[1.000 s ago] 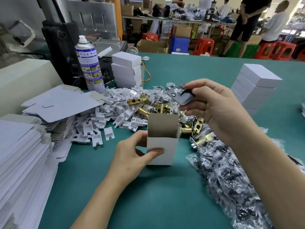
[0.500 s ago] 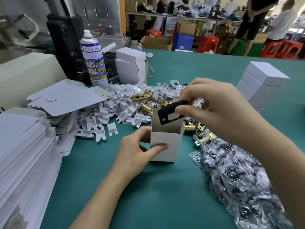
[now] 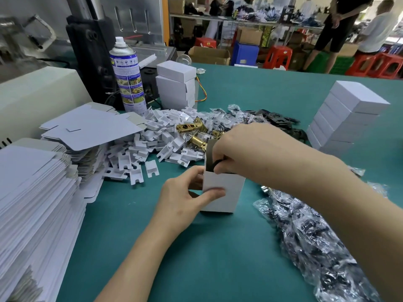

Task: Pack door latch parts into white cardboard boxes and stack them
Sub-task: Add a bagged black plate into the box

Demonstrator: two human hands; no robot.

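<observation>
Factory packing workshop: green work table [image 3: 250,97] carrying flat carton blanks [image 3: 32,192], stacked white boxes [image 3: 346,118], bagged hardware [image 3: 316,247]; shelving, cartons, plastic stools [image 3: 277,59] beyond its far edge.

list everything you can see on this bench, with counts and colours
open box: one, white, upright at table centre
black plate: one, black, partly inside the open box's top
brass latches: several, gold, behind the open box
card inserts: many, white, heap left of the latches
flat box blanks: stacks, white, left edge
closed box stack: one, white, far right
rear box stack: one, white, beside the can
spray can: one, blue and white, back left
spare plates: several, black, back right
bagged parts: many, clear bags, right
table: one, green
left hand: grips the open box
right hand: pinches the black plate
</observation>
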